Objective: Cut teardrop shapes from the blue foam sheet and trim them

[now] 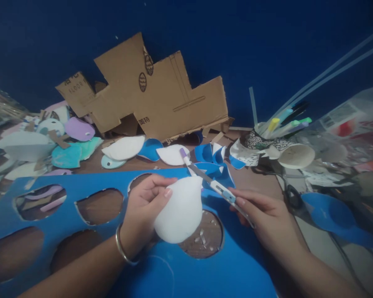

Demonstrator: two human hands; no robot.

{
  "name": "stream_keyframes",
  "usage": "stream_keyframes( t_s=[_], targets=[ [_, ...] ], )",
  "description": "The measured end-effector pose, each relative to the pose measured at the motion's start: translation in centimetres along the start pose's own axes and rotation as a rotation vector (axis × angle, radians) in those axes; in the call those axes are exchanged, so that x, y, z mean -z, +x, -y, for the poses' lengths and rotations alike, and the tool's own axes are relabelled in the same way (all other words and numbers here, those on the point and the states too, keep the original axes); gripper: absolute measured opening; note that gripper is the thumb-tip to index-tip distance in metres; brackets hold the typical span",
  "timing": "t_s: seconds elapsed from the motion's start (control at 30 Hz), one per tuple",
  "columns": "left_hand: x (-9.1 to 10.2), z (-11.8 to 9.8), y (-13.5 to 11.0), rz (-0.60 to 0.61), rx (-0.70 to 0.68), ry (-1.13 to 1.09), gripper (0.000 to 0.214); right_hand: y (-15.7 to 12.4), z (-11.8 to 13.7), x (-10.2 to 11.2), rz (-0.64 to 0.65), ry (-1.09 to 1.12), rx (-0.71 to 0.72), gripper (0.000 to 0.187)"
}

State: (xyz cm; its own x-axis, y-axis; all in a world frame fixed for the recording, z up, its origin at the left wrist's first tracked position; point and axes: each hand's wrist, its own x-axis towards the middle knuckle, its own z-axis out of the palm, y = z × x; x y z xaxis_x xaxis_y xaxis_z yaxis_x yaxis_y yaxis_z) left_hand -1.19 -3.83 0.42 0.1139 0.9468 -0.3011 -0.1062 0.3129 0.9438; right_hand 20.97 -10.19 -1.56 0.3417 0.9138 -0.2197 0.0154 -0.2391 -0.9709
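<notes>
Backing everything, we list a dark blue wall (267, 41). Next in size, a blue sheet (205, 277) lies flat in front of us, with several rounded holes already cut out of it and brown tabletop showing through them. A flattened cardboard piece (155, 99) leans against the wall behind it. At its foot and off to the left we count a heap of cut shapes (81, 145), white, blue, teal and lilac, all loose; we judge these to be finished pieces, so much of the cutting looks done. At the right we note a patterned cup of pens (267, 142), tipped toward the sheet. Our left hand (143, 207) is closed around a white cut-out (182, 211), thumb and fingers pinching its upper left edge and holding it just above the nearest hole. Our right hand (267, 211) is clenched on a craft knife (219, 188), which slants up and left with its metal part passing just behind the top edge of the white cut-out; whether the blade touches we cannot tell. In our judgement this piece is being trimmed and is not yet laid with the rest. Black scissors (290, 194) lie untouched right of the right hand. A metal bangle (122, 246) circles the left wrist. Smallest, pale scraps (202, 238) lie inside the hole beneath the white cut-out.
</notes>
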Motion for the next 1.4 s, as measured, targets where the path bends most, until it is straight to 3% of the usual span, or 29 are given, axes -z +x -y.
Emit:
stream_keyframes(
  t_s=[0.63,1.4],
  targets=[
    [0.07,0.04,0.35,0.064,-0.003,-0.021,0.023,-0.01,-0.13,0.21,0.041,0.043,-0.012,0.019],
    [0.16,0.07,0.1,0.032,-0.077,0.02,0.021,-0.06,-0.51,0.47,0.048,0.06,0.004,0.017]
  ],
)
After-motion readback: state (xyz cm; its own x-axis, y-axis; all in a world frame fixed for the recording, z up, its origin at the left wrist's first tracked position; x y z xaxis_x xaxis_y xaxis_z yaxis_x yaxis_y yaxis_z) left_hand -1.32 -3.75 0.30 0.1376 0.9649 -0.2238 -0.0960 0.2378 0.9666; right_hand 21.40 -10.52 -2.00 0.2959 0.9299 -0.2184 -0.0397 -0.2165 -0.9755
